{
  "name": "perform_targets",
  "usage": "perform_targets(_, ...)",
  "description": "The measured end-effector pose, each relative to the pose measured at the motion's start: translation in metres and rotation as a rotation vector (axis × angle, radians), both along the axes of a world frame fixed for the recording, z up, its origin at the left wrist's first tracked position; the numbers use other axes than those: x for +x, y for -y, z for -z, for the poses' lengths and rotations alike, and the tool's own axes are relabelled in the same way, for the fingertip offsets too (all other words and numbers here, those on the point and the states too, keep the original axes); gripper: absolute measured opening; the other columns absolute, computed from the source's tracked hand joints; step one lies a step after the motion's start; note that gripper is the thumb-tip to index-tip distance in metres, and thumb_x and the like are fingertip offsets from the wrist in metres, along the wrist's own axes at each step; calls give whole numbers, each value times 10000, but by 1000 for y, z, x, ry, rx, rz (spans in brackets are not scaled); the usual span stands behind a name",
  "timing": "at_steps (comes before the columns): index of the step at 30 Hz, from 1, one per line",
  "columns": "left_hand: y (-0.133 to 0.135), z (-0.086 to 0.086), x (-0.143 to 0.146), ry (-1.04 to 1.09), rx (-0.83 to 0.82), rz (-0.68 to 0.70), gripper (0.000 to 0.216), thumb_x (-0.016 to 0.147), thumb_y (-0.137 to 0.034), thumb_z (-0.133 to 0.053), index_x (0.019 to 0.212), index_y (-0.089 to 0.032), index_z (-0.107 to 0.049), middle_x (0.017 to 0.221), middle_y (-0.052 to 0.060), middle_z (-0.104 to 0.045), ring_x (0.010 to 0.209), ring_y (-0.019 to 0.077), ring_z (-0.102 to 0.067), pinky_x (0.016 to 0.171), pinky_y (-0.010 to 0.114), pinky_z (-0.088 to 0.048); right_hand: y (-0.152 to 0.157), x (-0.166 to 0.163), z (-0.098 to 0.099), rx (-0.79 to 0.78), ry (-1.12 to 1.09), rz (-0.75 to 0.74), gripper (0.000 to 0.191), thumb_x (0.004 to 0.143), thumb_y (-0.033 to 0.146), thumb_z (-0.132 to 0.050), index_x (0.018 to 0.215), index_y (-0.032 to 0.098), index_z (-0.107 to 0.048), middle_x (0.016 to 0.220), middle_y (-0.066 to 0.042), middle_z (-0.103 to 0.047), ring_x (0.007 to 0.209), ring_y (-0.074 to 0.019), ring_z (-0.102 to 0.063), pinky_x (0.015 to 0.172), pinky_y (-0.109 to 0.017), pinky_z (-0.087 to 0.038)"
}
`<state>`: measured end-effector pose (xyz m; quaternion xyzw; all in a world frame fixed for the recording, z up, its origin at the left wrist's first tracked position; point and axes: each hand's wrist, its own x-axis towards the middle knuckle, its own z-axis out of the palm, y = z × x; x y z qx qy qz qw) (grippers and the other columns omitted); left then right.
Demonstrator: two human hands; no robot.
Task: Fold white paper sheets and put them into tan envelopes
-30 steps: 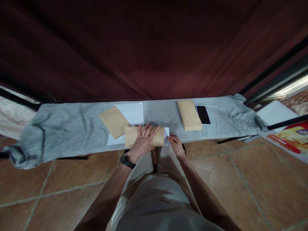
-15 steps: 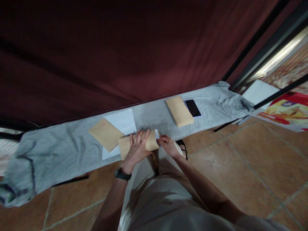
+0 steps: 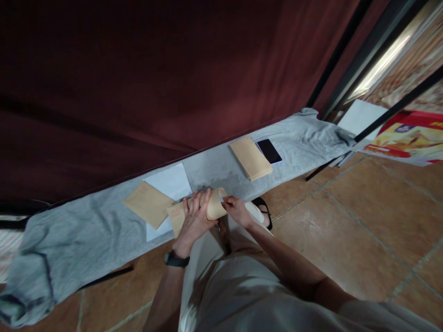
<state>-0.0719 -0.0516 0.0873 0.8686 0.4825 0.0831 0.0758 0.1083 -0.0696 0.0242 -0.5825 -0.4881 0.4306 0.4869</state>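
My left hand (image 3: 198,216) lies across a brown paper envelope (image 3: 177,219), its fingers spread on top and its thumb near the close edge. The envelope's right end curves upward, and a strip of white (image 3: 220,197) shows at its opening. There my right hand (image 3: 237,211) pinches the end with bent fingers; whether it grips only the envelope or also the white paper I cannot tell. Just left of my hands, another brown envelope (image 3: 148,204) rests partly over a white sheet (image 3: 169,180).
A stack of brown envelopes (image 3: 251,159) lies farther right on the grey cloth-covered bench (image 3: 86,235), beside a dark phone (image 3: 269,151). A dark red curtain (image 3: 166,83) hangs behind. To the right are a black rail and a red-and-yellow printed box (image 3: 408,138).
The envelope's right end is now bent up into a rounder curve, with less white showing. My right hand stays at that end. The whole view has shifted and tilted slightly.
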Motion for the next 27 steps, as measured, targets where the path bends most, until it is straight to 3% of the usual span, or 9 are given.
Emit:
perform_targets(5,0,-1,1,-5,13,10,1164,701,-352,-809,1623,-205,-113,1556,217,-394,1483,405,-305,1205,657,-114,5,-1,-3,-34,-139,55,172,818,329,-586,749,206,-683,700,13,-649,645,-151,-568,606,-251,-430)
perform_targets(16,-1,0,2,-10,46,33,1127,708,-351,-802,1620,-193,-158,1546,220,-405,1488,416,-298,1203,665,-123,6,-2,-4,-27,-191,151,142,759,360,-602,792,234,-545,703,28,-601,645,-156,-546,609,-272,-414)
perform_targets(23,0,0,3,-27,25,30,1139,710,-343,-810,1619,-204,-138,1556,214,-393,1497,402,-287,1206,662,-123,6,-4,5,-37,-252,207,320,729,310,-622,1004,252,-468,666,90,-508,582,-141,-484,578,-262,-388)
perform_targets(27,0,-1,4,-25,15,27,1140,711,-346,-810,1621,-215,-136,1558,214,-392,1497,404,-288,1208,665,-105,7,-3,6,-74,-253,185,380,727,295,-616,1081,237,-491,673,82,-531,581,-145,-503,565,-261,-389)
